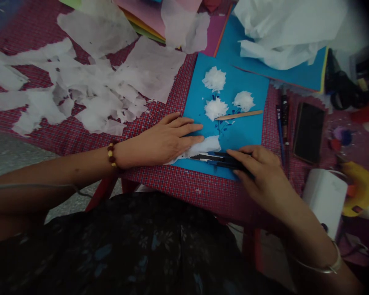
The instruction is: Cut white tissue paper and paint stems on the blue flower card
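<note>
My left hand (pixel 160 141) lies flat, fingers stretched out, over the lower left part of a blue sheet (pixel 193 94). Under and beside its fingers is a piece of white tissue paper (pixel 210 144). My right hand (pixel 261 174) is closed around the dark handles of what look like scissors (pixel 221 159), whose tip points left beside the tissue. On the sheet are three white paper puffs: an upper one (pixel 214 79), a middle one (pixel 215 108) and a right one (pixel 243 100). Blue painted stems and leaves show below them. A flat wooden stick (pixel 240 115) lies across the sheet.
Torn white tissue (pixel 89 90) covers the left of the checked tablecloth (pixel 172 178). Coloured sheets (pixel 147 18) and crumpled white paper (pixel 289 32) are at the back. To the right lie a brush (pixel 279 131), a phone (pixel 309 132), a white box (pixel 325 198) and a yellow object (pixel 361 188).
</note>
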`<state>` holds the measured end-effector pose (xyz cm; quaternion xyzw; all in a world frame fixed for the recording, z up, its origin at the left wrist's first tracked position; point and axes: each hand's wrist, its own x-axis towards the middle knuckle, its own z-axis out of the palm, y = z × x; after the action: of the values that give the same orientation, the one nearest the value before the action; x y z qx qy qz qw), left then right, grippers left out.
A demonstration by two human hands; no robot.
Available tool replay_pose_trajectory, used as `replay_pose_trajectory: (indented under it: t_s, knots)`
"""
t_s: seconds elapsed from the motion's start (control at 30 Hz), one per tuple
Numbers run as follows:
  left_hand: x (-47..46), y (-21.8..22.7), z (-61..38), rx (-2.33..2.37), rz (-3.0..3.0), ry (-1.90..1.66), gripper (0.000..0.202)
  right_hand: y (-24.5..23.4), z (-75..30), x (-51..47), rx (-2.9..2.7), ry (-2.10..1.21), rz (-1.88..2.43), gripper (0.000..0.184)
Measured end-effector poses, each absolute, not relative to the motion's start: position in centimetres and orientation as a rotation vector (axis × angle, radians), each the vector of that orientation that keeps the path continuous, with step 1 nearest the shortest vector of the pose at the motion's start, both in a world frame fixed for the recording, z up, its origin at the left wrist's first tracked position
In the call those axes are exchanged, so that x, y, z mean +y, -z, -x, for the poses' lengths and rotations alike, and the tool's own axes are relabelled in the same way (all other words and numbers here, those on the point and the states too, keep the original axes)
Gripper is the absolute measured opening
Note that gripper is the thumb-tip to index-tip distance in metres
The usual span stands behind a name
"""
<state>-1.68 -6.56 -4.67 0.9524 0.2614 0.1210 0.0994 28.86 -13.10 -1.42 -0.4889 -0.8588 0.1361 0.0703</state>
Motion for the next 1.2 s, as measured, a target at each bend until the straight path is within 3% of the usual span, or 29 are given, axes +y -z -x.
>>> replay_pose_trajectory:
  t_s: [0.23, 0.43, 0.73, 1.2]
  knots:
    - [-6.5, 3.9, 2.3, 0.687, -2.731, -0.655, 0.037, 1.5, -29.7, -13.1, -2.54, -0.417, 1.47, 0.042]
    - [-10.0, 1.8, 2.7, 0.743, -3.006, -0.669, 0.013, 1.3, -29.7, -13.4, -2.525, -0.455, 1.503, 0.043]
    - [-15.3, 2.9, 3.2, 1.079, -2.988, -0.329, 0.036, 2.2, -29.4, -13.3, -2.56, -0.445, 1.446, 0.041]
    - [-12.7, 1.3, 3.9, 1.125, -2.684, -0.675, 0.026, 2.1, -28.8, -12.8, -2.564, -0.305, 1.433, 0.039]
